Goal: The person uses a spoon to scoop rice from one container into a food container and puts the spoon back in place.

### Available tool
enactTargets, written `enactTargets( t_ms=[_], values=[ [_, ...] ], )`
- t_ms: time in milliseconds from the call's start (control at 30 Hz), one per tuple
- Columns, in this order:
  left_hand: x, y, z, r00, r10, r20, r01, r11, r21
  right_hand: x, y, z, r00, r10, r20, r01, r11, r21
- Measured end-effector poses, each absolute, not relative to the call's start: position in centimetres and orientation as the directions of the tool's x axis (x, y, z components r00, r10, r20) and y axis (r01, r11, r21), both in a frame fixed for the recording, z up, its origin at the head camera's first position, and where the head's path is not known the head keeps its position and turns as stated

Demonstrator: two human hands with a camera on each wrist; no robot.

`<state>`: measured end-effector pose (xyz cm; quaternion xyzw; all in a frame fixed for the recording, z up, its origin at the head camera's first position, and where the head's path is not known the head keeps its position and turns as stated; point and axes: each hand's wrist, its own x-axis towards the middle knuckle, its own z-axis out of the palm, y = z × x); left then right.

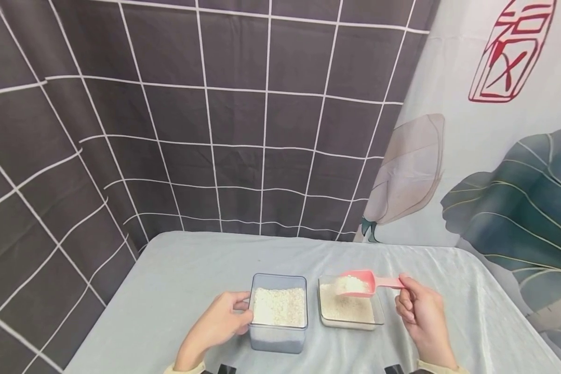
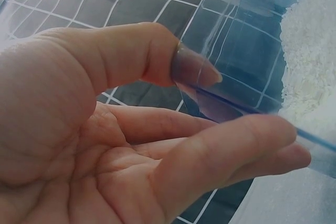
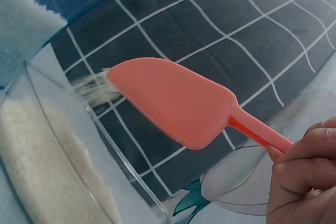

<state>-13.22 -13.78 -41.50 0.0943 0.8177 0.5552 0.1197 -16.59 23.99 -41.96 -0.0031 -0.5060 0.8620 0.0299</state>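
Observation:
A blue see-through container of white rice stands on the cloth-covered table. My left hand holds its left side, thumb and fingers at the rim; in the left wrist view, a fingertip overlaps the rim. My right hand grips the handle of a pink scoop, tilted over a shallow clear box to the right of the container. Rice lies in the scoop, and a blurred stream of grains falls from its lip. More rice covers the bottom of the box.
Light blue cloth covers the table. A dark curtain with white grid lines hangs behind and at the left. To the right hangs a pale curtain with leaf patterns and a red mark. A narrow gap parts the two boxes.

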Motion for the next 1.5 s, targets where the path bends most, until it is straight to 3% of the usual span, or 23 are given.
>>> enactTargets(
  t_ms=[333,667,833,1067,1200,1500],
  values=[
    [-13.0,-13.9,-41.6,-0.952,0.288,-0.104,0.008,0.363,0.932,-16.6,22.7,-41.9,-0.939,0.343,-0.029,0.024,-0.018,-1.0],
    [-13.3,-14.1,-41.6,-0.953,0.286,-0.1,0.013,0.367,0.93,-15.9,21.9,-40.7,-0.923,0.373,0.1,-0.028,0.194,-0.981],
    [-13.1,-14.0,-41.6,-0.95,0.292,-0.107,0.005,0.358,0.934,-15.2,21.0,-40.0,-0.913,0.382,0.144,-0.089,0.158,-0.983],
    [-13.2,-14.0,-41.6,-0.953,0.286,-0.097,0.015,0.364,0.931,-14.5,18.1,-39.4,-0.92,0.331,0.21,-0.229,-0.017,-0.973],
    [-13.2,-14.1,-41.6,-0.953,0.287,-0.097,0.012,0.357,0.934,-14.1,16.5,-39.4,-0.939,0.274,0.207,-0.245,-0.112,-0.963],
    [-13.2,-13.9,-41.5,-0.953,0.287,-0.096,0.015,0.363,0.932,-13.2,14.5,-39.5,-0.949,0.206,0.238,-0.272,-0.159,-0.949]
  ],
)
